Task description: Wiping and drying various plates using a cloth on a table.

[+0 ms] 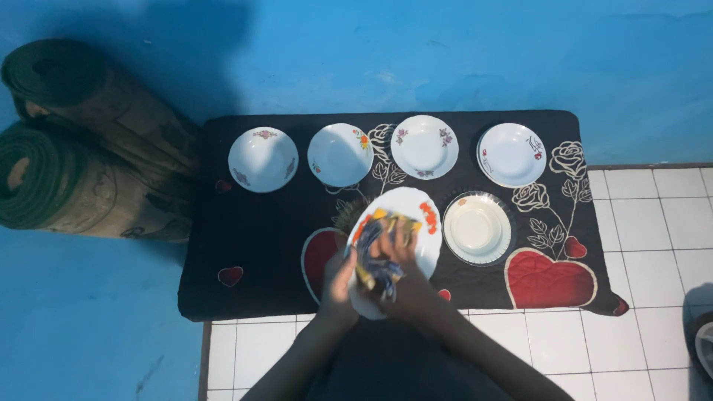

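Plate (pixel 416 215), white with orange flower trim, held up over near edge of black heart-and-rose cloth (pixel 260 238). Left hand (pixel 338 278) grips its near-left rim, fingers curled shut. Right hand (pixel 401 256) presses a blue-yellow rag (pixel 375 256) onto its face, fingers bunched on rag. Just right: cream plate (pixel 477 229). Far row: four white floral plates (pixel 425 146). Far left: rolled green mats (pixel 67 148).

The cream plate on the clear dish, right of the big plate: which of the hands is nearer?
Right. The right hand works the coloured cloth on the big plate, beside the cream plate; the left hand is farther left.
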